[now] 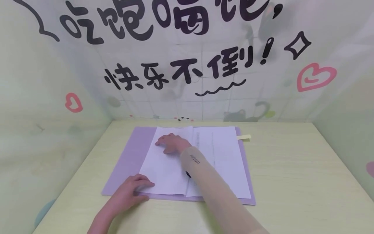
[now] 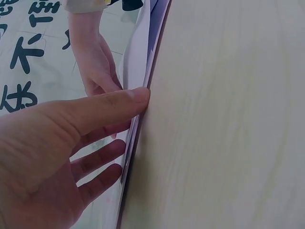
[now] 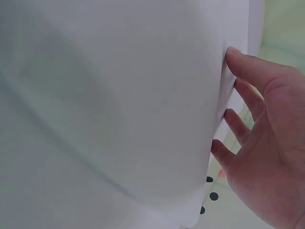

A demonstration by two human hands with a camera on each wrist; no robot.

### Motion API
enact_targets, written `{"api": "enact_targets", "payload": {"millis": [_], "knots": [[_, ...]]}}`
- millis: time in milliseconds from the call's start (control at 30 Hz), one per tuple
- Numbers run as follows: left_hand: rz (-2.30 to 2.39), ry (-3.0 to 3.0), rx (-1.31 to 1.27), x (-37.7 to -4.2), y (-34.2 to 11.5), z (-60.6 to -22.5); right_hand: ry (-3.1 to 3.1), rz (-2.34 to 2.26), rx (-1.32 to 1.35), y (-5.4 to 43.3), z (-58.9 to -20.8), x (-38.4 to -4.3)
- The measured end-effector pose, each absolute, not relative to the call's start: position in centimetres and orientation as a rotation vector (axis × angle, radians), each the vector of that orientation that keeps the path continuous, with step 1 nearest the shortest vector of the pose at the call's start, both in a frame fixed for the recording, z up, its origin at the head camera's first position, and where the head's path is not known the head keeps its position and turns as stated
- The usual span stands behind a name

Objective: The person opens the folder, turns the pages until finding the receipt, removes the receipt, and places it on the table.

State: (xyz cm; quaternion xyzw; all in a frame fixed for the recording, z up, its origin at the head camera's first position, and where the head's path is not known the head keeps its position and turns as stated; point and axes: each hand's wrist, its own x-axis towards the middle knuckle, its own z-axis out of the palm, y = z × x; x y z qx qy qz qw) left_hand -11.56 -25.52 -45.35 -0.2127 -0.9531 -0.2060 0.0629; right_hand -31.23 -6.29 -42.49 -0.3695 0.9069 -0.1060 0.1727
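Note:
A light purple folder (image 1: 128, 159) lies open on the table, with white paper inside. A blank white sheet (image 1: 166, 175) covers part of its left side; a page with fine print (image 1: 228, 162) lies on the right. My right hand (image 1: 172, 143) reaches across and touches the upper part of the blank sheet, its fingers spread. In the right wrist view, fingertips meet the white sheet (image 3: 143, 119). At the near left corner of the sheet rests my left hand (image 1: 130, 191), thumb by the folder's near edge. The left wrist view shows the left thumb (image 2: 138, 95) at that edge.
The pale wooden table (image 1: 292, 169) runs out to both sides of the folder. A pale yellow tab (image 1: 244, 137) sticks out past the folder's right edge. Behind stands a sheet-covered wall (image 1: 163, 107) with black lettering and pink hearts; side panels flank the table.

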Motion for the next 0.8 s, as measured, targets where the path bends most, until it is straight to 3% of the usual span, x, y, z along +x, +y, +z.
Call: {"api": "enact_targets", "payload": {"millis": [467, 800], "knots": [[-0.581, -2.908, -0.536, -11.3, -25.0, -45.4, 2.616, -0.45, -1.212, -5.6, -42.4, -31.6], [-0.618, -2.93, -0.474, -11.2, -24.9, -45.3, 2.672, -0.638, -1.247, -1.4, -40.2, -31.6]]}}
